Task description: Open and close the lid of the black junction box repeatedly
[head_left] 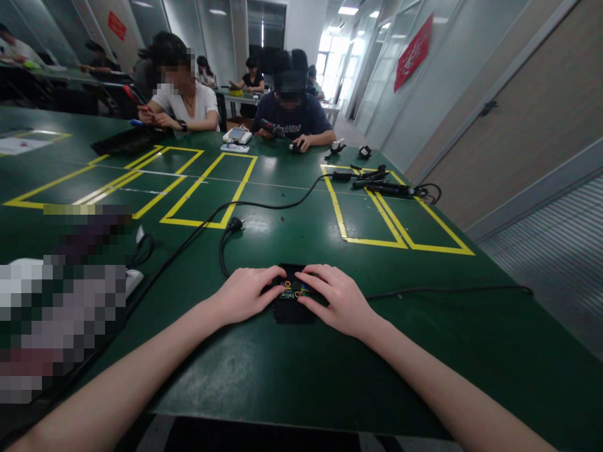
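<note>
In front of me on the green table (221,370) lies a black open housing (294,312). Inside it shows a small green circuit board (287,293) with two copper-coloured coils. My left hand (249,290) grips the left side of the board, thumb and fingers curled at its edge. From the right, my right hand (336,295) pinches the opposite side the same way. The fingertips hide both ends of the board, so whether it sits fully inside the housing I cannot tell.
A black cable with a plug (235,224) runs across the table behind my hands. Yellow tape rectangles (346,239) mark the surface. Black tools (386,188) lie at the right rear. Two people (294,113) work across the table, near a black tray (125,139).
</note>
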`<state>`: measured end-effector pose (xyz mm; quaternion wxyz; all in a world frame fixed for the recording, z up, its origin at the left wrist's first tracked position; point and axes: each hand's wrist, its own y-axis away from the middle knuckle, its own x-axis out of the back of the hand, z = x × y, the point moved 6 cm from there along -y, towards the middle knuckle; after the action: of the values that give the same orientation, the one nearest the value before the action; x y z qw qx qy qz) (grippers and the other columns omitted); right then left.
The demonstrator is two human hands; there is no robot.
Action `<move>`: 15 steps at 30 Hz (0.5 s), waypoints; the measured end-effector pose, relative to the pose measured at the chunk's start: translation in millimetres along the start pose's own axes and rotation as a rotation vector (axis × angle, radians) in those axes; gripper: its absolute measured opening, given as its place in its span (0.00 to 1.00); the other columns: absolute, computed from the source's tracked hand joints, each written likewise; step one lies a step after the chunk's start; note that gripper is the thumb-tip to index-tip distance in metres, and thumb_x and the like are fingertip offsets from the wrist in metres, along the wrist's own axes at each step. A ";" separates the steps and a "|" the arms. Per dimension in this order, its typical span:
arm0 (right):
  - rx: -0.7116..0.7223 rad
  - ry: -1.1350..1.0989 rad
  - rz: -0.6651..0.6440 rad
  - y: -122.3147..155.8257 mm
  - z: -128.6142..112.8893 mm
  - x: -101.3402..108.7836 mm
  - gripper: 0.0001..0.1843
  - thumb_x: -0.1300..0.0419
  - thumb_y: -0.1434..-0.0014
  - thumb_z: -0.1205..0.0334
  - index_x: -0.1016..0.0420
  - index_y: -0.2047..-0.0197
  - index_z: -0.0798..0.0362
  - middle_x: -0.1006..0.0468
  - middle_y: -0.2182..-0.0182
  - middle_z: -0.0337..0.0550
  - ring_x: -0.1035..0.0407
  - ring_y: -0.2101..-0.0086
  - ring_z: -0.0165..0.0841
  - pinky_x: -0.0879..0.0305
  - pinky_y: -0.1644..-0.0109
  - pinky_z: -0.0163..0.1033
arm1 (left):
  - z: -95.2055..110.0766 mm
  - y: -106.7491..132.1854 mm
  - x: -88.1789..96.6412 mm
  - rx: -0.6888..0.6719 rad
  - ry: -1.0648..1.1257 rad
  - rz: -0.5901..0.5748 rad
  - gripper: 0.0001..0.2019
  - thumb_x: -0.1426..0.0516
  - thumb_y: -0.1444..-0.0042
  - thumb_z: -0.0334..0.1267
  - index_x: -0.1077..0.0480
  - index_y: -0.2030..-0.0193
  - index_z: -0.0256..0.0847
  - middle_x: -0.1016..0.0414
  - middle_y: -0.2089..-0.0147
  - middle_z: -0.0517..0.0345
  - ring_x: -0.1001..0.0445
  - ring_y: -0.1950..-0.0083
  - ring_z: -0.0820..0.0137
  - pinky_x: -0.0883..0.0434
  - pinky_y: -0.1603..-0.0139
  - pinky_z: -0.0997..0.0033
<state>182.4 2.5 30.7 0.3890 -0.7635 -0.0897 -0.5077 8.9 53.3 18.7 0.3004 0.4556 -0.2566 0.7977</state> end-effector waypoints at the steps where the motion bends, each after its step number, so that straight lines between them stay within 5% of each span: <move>1: -0.023 -0.025 0.006 0.3 2.4 1.8 0.18 0.40 0.30 0.57 0.27 0.41 0.57 0.20 0.50 0.56 0.25 0.55 0.43 0.28 0.54 0.46 | -0.9 -0.5 0.5 -0.002 -0.003 0.007 0.11 0.46 0.29 0.42 0.28 0.45 0.44 0.21 0.66 0.61 0.21 0.67 0.67 0.30 0.61 0.71; 4: -0.089 -0.077 -0.048 2.3 12.4 3.9 0.16 0.39 0.32 0.60 0.28 0.44 0.56 0.20 0.59 0.49 0.25 0.60 0.40 0.29 0.57 0.43 | -1.8 -1.7 0.3 -0.022 0.000 0.018 0.11 0.46 0.28 0.42 0.29 0.45 0.44 0.18 0.61 0.59 0.20 0.63 0.65 0.29 0.59 0.70; 8: -0.132 -0.007 -0.111 6.0 25.0 1.5 0.03 0.39 0.32 0.62 0.26 0.59 0.52 0.22 0.68 0.44 0.28 0.65 0.39 0.35 0.61 0.42 | -4.9 -2.8 0.2 0.014 0.041 0.044 0.12 0.47 0.28 0.41 0.32 0.42 0.44 0.20 0.62 0.60 0.21 0.66 0.66 0.31 0.62 0.70; 15: -0.263 -0.067 -0.083 9.1 33.2 1.1 0.12 0.46 0.26 0.57 0.26 0.60 0.51 0.20 0.68 0.42 0.27 0.71 0.34 0.39 0.67 0.37 | -11.8 -4.0 11.4 0.056 0.124 0.074 0.11 0.45 0.32 0.46 0.29 0.52 0.41 0.28 0.70 0.64 0.30 0.72 0.70 0.39 0.69 0.73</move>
<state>211.2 18.8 21.0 0.2610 -0.8201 -0.0669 -0.5049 0.4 66.9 24.0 0.2735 0.4038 -0.2319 0.8417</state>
